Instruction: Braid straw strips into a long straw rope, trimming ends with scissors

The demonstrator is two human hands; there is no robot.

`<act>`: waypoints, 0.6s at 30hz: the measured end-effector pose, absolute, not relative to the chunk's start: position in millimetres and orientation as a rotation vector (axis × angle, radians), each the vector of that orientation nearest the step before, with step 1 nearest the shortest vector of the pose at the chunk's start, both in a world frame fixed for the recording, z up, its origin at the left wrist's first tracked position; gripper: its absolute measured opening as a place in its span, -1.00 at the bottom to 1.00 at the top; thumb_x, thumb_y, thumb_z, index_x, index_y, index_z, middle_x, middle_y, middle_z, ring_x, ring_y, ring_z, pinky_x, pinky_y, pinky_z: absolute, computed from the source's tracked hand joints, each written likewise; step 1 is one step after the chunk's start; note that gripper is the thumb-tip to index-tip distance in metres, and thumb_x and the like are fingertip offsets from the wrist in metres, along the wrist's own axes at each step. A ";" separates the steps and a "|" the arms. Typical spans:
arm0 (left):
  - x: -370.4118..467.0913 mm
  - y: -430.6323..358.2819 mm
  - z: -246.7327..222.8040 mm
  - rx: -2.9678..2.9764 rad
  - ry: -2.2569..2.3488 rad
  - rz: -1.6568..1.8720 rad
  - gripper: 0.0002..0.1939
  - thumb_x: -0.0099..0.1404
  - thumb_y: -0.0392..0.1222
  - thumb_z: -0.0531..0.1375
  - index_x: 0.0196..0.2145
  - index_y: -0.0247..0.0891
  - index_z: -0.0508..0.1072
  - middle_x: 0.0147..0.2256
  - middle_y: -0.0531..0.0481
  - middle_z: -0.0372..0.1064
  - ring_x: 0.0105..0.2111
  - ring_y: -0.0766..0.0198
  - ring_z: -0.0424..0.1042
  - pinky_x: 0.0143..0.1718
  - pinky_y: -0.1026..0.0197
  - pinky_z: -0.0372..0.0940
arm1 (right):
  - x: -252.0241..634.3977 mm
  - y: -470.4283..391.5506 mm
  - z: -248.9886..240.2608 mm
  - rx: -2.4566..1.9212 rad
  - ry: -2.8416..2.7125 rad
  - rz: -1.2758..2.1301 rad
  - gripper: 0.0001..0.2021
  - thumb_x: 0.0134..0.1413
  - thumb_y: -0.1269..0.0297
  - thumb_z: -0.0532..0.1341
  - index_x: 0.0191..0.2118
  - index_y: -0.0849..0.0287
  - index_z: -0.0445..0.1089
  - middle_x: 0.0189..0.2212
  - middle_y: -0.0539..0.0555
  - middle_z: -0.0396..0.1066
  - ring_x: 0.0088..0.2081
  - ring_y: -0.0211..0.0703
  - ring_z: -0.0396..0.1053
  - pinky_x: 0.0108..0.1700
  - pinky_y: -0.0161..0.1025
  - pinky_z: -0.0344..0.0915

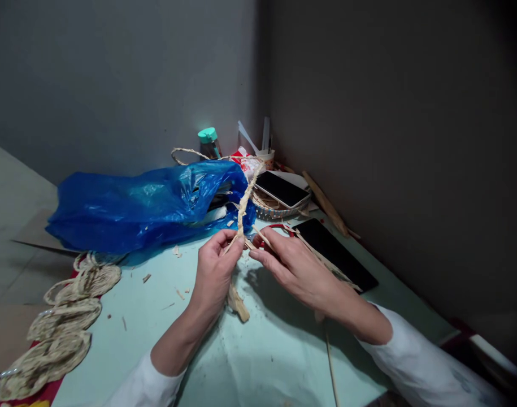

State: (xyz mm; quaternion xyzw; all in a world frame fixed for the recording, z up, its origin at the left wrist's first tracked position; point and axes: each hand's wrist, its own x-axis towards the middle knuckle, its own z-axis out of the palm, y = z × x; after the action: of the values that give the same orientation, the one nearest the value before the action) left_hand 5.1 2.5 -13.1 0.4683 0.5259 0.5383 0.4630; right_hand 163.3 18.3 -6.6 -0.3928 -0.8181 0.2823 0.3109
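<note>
A pale braid of dried plant fibre [243, 204] rises from my fingers and runs back over a blue plastic bag, ending in a loop by the wall. My left hand [217, 261] pinches the braid's lower end between thumb and fingers. Close beside it, my right hand [294, 265] is closed on a loose fibre strand [250, 245] that comes out of the braid. A wider strip of fibre [240, 305] hangs below my left hand. Another thin strand [331, 362] trails down under my right forearm.
The blue plastic bag [135, 203] lies across the back. Coiled braids [50, 350] line the left edge. A phone [282, 189] rests on a round tin [279, 213]; a black tablet-like slab [338, 254] lies right. Behind stand a teal-capped bottle [209, 142] and a cup [265, 158].
</note>
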 end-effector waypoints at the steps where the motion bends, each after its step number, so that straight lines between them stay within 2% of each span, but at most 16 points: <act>1: 5.9 2.5 -12.5 1.161 1.290 1.322 -0.80 0.23 -0.08 0.25 -0.33 -0.29 0.46 -0.43 0.08 0.36 -0.48 0.42 0.21 -0.38 0.35 0.16 | 162.9 19.7 -8.6 -1.031 -2.153 0.727 -0.81 0.31 0.27 0.03 -0.37 0.16 0.19 -0.51 -0.05 0.24 -0.48 -0.29 0.10 -0.40 -0.31 0.01; 4: 6.9 1.7 -10.1 1.199 1.268 1.301 -0.81 0.19 -0.12 0.28 -0.30 -0.29 0.47 -0.37 0.05 0.42 -0.39 0.37 0.31 -0.30 0.33 0.21 | 163.9 23.5 -11.3 -1.014 -2.134 0.695 -0.80 0.27 0.35 0.04 -0.42 0.17 0.19 -0.52 -0.04 0.24 -0.48 -0.30 0.09 -0.39 -0.31 -0.01; 8: 5.7 0.4 -8.9 1.212 1.232 1.274 -0.81 0.14 -0.19 0.31 -0.27 -0.29 0.48 -0.31 0.01 0.47 -0.32 0.31 0.38 -0.24 0.30 0.24 | 166.0 26.0 -10.4 -1.012 -2.161 0.710 -0.78 0.20 0.37 0.06 -0.49 0.18 0.18 -0.59 -0.08 0.15 -0.52 -0.33 0.01 -0.41 -0.31 -0.04; 18: 6.4 -0.6 -8.0 1.162 1.217 1.272 -0.76 0.07 -0.19 0.36 -0.30 -0.30 0.49 -0.35 0.02 0.47 -0.34 0.30 0.39 -0.27 0.31 0.24 | 167.3 30.2 -10.2 -1.122 -1.993 0.736 -0.79 0.16 0.31 0.09 -0.49 0.18 0.18 -0.59 -0.08 0.19 -0.53 -0.34 0.07 -0.46 -0.32 -0.05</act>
State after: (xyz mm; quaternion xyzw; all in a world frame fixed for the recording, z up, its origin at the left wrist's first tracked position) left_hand 6.4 -0.6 -8.0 0.4789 0.5019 0.5245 0.4935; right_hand 167.3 30.2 -10.2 -0.4356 -0.7735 0.2857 0.3609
